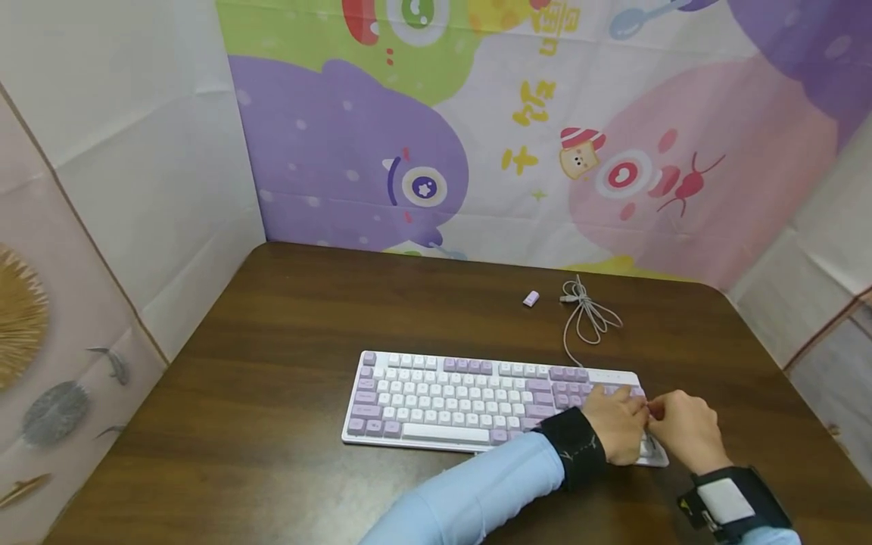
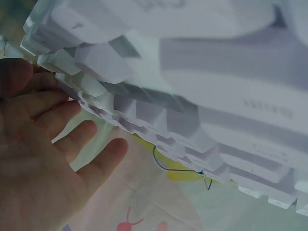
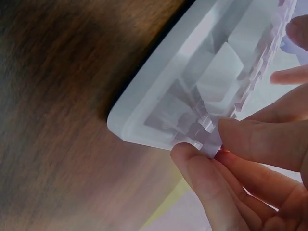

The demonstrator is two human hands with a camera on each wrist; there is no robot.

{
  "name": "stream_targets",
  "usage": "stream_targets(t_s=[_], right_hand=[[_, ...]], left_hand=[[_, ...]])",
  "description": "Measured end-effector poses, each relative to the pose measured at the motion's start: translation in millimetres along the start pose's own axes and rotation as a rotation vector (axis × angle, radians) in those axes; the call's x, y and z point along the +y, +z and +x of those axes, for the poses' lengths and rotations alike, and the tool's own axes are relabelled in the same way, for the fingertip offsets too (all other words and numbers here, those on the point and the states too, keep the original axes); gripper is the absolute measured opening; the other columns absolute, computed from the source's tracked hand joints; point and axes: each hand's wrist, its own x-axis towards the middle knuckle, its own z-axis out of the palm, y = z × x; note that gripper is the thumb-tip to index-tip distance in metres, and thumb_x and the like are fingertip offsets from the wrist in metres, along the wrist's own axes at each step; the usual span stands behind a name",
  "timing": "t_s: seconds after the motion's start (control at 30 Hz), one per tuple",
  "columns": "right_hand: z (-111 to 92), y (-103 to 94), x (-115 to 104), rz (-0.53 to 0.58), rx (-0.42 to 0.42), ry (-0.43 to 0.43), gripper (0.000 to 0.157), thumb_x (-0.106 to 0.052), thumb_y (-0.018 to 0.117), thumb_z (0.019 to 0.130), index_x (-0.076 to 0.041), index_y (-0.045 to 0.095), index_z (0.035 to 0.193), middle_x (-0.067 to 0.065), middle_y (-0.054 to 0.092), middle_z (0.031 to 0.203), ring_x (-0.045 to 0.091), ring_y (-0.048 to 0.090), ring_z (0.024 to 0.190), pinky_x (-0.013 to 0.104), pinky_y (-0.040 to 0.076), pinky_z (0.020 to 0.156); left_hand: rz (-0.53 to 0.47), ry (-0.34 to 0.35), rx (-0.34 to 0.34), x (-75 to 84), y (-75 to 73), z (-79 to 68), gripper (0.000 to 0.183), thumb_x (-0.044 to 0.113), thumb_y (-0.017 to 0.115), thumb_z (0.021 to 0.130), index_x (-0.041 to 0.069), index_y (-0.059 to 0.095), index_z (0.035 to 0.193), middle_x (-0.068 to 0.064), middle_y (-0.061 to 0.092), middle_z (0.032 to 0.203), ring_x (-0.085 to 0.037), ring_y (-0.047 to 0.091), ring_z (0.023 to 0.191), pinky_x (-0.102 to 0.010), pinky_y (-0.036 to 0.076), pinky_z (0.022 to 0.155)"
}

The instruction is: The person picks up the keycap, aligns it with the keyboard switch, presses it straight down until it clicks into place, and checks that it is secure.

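Note:
A white keyboard (image 1: 443, 433) with white and pale purple keys lies on the table. Over its number pad is my left hand (image 1: 616, 428), several fingers stretched straight along the keys in the left wrist view. My right hand (image 1: 688, 431) is at the keyboard's right end, its fingertips meeting those of the left. In the right wrist view its thumb and finger pinch a small pale purple piece (image 3: 210, 147), which looks like a keycap, close over the corner. Beside it a recess with an exposed switch (image 3: 171, 115) shows in the keyboard's corner.
Behind the keyboard lies a bundled grey cable (image 1: 593, 316) with a USB plug, running to the keyboard's back edge. Left of it sits a small pale purple block (image 1: 531, 299). The brown table (image 1: 238, 393) meets a printed cartoon cloth (image 1: 518, 219) at the back.

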Motion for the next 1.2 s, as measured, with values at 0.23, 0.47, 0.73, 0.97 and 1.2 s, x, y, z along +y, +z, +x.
stream_targets(t_s=[0.23,0.47,0.73,0.97,1.2], right_hand=[[-1.5,2.8,3.1,0.000,0.024,0.007,0.019,-0.008,0.064,0.073,0.006,0.070,0.084,0.026,0.068,0.085,0.045,0.062,0.076,0.054,0.045,0.064],[-4.7,4.8,3.0,0.020,0.045,0.024,0.019,-0.007,0.063,0.073,0.006,0.070,0.084,0.025,0.069,0.084,0.045,0.062,0.076,0.054,0.045,0.063],[-4.7,7.6,6.3,0.049,0.073,0.028,0.020,-0.012,0.066,0.076,0.005,0.071,0.085,0.022,0.070,0.081,0.043,0.063,0.076,0.050,0.044,0.061],[-4.6,5.3,3.7,-0.002,0.023,0.077,0.020,-0.014,0.065,0.077,0.001,0.072,0.089,0.026,0.068,0.091,0.046,0.062,0.076,0.050,0.045,0.055],[-4.6,0.9,0.8,-0.054,-0.015,0.061,0.016,-0.014,0.066,0.077,-0.003,0.073,0.086,0.024,0.068,0.085,0.035,0.060,0.064,0.044,0.043,0.049]], left_hand=[[-0.055,-0.011,-0.002,0.9,1.5,1.1,0.050,0.049,0.040,0.089,0.042,0.033,0.138,0.029,0.029,0.144,0.003,0.025,0.133,-0.025,0.031,0.099],[-0.065,-0.017,0.026,-0.1,3.5,0.1,0.052,0.049,0.046,0.086,0.045,0.033,0.136,0.029,0.032,0.144,0.002,0.028,0.132,-0.025,0.032,0.098],[-0.017,-0.022,0.049,-0.6,5.8,2.8,0.050,0.049,0.043,0.087,0.044,0.034,0.137,0.029,0.032,0.144,0.001,0.027,0.133,-0.027,0.032,0.097],[-0.012,-0.029,0.006,-0.1,-1.0,-2.1,0.051,0.049,0.040,0.089,0.044,0.031,0.139,0.029,0.027,0.147,0.002,0.022,0.137,-0.026,0.029,0.102],[0.003,-0.051,0.011,5.1,0.3,-1.3,0.051,0.053,0.043,0.087,0.045,0.033,0.137,0.030,0.030,0.144,0.004,0.023,0.134,-0.026,0.029,0.100]])
